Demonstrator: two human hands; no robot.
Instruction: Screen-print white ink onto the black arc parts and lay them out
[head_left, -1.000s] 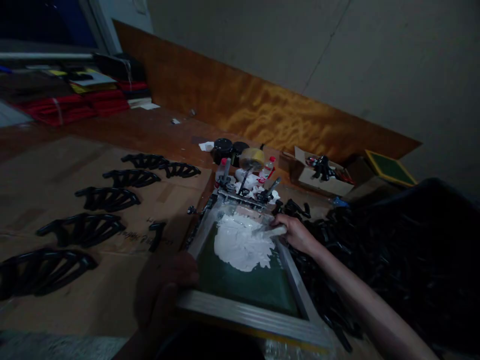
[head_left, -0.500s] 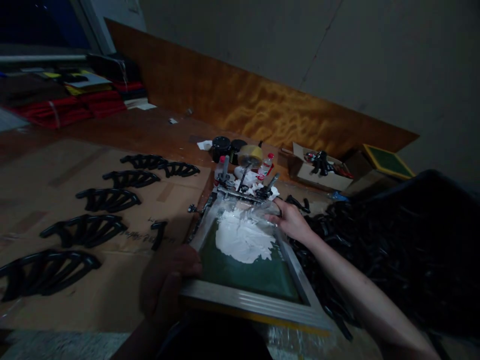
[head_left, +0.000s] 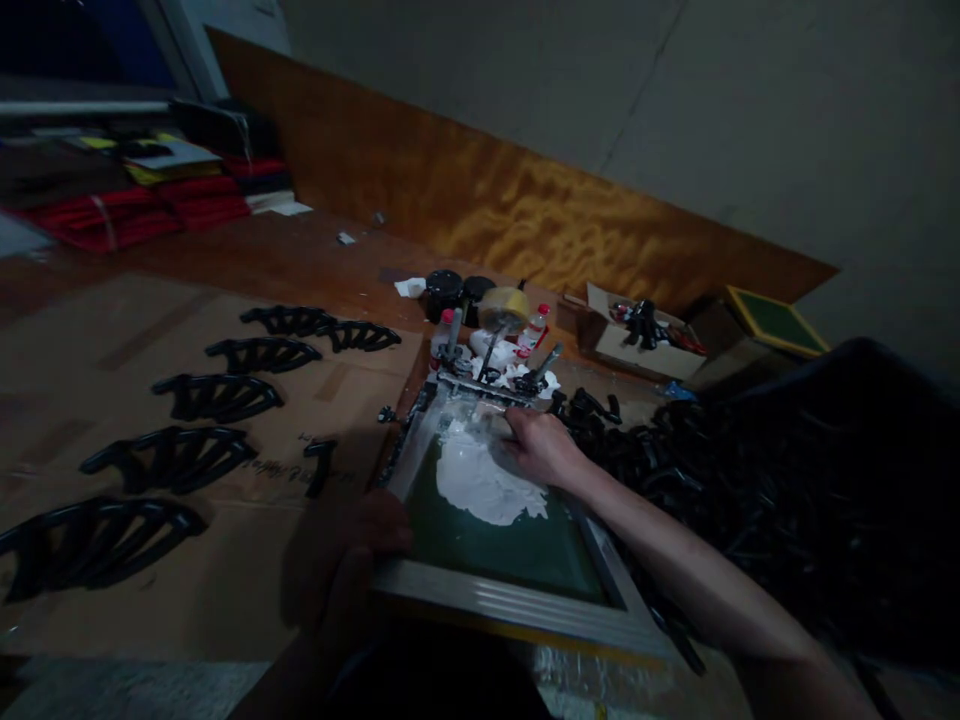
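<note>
A screen printing frame with metal sides and green mesh lies tilted in front of me. White ink is spread over the upper middle of the mesh. My left hand, dark in shadow, is closed on the frame's near left corner. Over the far part of the mesh, my right hand has its fingers curled at a pale scraper-like strip, blurred and partly hidden. Beyond the hand, a clamp bar with upright handles meets the frame's far end.
Black curved ribbed parts lie in a row on cardboard at left. Many black pieces are heaped at right. Black jars, a bottle, a tape roll and an open carton stand behind.
My right hand has moved left from the frame's right side to over the ink's upper edge. My left hand has stayed at the near left corner.
</note>
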